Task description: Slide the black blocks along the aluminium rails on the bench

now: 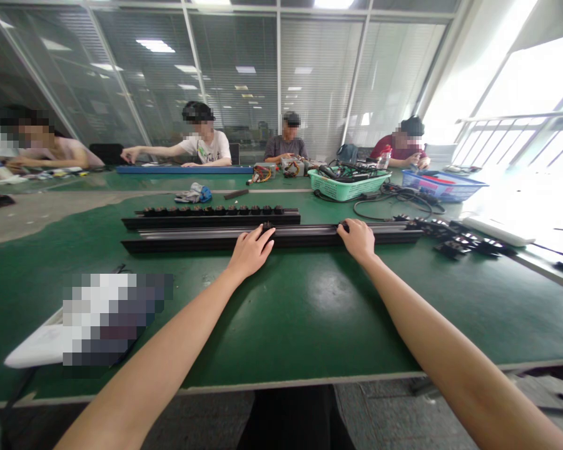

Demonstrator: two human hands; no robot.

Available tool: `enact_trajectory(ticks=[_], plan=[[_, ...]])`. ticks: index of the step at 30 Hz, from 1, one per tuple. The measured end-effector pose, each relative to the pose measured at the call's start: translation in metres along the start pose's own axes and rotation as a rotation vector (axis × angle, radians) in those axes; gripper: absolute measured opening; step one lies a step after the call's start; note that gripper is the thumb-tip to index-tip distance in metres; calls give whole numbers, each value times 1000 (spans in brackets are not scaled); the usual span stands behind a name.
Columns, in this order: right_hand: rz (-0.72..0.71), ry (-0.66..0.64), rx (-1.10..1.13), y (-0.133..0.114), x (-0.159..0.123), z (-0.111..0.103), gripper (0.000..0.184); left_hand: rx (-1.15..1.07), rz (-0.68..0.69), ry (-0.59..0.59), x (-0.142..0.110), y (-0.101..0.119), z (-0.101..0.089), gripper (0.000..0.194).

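A long black rail (192, 244) with a shiny metal channel lies crosswise on the green table in front of me. My left hand (252, 251) rests over its middle, the fingertips closed at a small black part (267, 225) that sits on the channel. Farther right, my right hand (358, 239) bends its fingers round another small black part (343, 225), mostly covered by the fingertips. Behind this rail lies a shorter black rail (211, 220) carrying a row of several small black parts (206, 210). More dark parts (455, 244) lie loose beyond the rail's right end.
At the back right stand a green basket (349, 187) of cables and a blue basket (443, 187). Gloves (194, 193) lie behind the rails. A white object (42, 340), partly blurred out, is at the near left. Several people sit across the table (286, 325).
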State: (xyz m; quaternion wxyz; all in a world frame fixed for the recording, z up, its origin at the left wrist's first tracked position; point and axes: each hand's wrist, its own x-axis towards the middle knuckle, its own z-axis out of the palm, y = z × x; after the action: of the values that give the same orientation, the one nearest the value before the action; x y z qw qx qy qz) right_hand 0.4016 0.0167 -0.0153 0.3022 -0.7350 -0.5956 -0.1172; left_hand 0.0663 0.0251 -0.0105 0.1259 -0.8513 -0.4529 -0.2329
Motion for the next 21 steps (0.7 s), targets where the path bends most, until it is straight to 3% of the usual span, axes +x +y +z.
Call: enact_trajectory(ticks=[21], plan=[[20, 25, 10, 8, -1, -4, 36, -7, 0, 13, 0, -1, 2, 50]])
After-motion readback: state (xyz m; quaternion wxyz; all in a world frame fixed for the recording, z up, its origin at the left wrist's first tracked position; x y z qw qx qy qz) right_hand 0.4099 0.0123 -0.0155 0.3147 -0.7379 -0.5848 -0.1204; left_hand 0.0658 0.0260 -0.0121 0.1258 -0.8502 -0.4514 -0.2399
